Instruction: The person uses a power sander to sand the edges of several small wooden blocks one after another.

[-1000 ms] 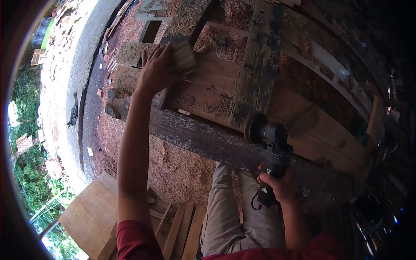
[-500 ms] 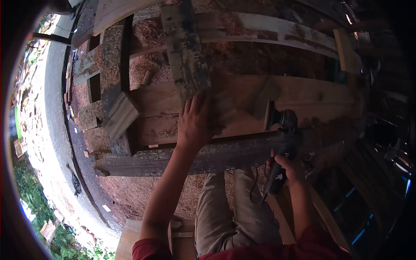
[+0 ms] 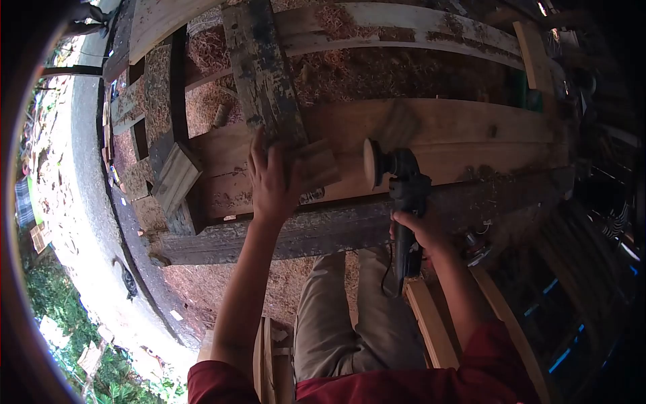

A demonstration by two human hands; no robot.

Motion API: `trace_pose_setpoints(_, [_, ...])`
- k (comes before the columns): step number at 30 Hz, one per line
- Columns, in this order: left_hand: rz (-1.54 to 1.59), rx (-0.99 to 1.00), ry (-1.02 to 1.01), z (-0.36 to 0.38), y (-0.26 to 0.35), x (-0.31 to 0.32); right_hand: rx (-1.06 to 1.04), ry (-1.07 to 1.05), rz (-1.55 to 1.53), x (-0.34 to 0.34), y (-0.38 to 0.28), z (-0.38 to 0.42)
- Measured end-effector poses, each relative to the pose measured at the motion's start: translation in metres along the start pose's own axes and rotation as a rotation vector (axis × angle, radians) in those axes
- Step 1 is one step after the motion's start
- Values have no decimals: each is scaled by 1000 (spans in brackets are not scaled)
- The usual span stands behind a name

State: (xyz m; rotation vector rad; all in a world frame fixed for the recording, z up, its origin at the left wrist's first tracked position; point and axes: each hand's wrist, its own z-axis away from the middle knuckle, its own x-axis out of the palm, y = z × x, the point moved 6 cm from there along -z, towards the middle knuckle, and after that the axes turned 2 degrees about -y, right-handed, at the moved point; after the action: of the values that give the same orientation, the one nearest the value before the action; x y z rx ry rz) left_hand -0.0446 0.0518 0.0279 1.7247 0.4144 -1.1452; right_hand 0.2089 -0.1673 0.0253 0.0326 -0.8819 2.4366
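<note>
My left hand (image 3: pixel 272 185) is closed on a small wooden block (image 3: pixel 316 165), near the end of a worn dark crosspiece (image 3: pixel 259 74). In my right hand (image 3: pixel 420 232) is an angle grinder (image 3: pixel 409 188), gripped by its body. Its round pale pad (image 3: pixel 371 163) faces left toward the held block, with a gap between them. A second small block (image 3: pixel 397 126) rests on the wide plank (image 3: pixel 464 128) beyond the grinder. Farther left, another block (image 3: pixel 178 176) lies tilted on the frame. Fingertips of my left hand are partly in shadow.
A thick dark beam (image 3: pixel 323 234) runs along the near side of the bench frame. Wood shavings (image 3: pixel 222 283) cover the ground. The grinder's cord (image 3: pixel 385 276) hangs by my legs. Boards (image 3: pixel 431 323) stand at my right, and a bright concrete strip (image 3: pixel 91 175) lies left.
The view has shifted slightly. My right hand has brought the grinder left, nearer the held block, and its pad has turned more into view. My left hand still grips the block.
</note>
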Motion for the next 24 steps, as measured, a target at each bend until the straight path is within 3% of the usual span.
trace_pose_setpoints(3, [-162,-127,209,-12,-1,9,35,-82,153,5,-4,-12])
trace_pose_setpoints(6, [-356,-237,159,-18,2,26,-47,-165,128,8,-2,-30])
trace_pose_setpoints(9, [-289,-303,130,-18,-3,26,-35,-184,167,10,-1,-41])
trace_pose_setpoints(24, [-319,-336,64,-23,-3,26,17,-186,201,15,13,-55])
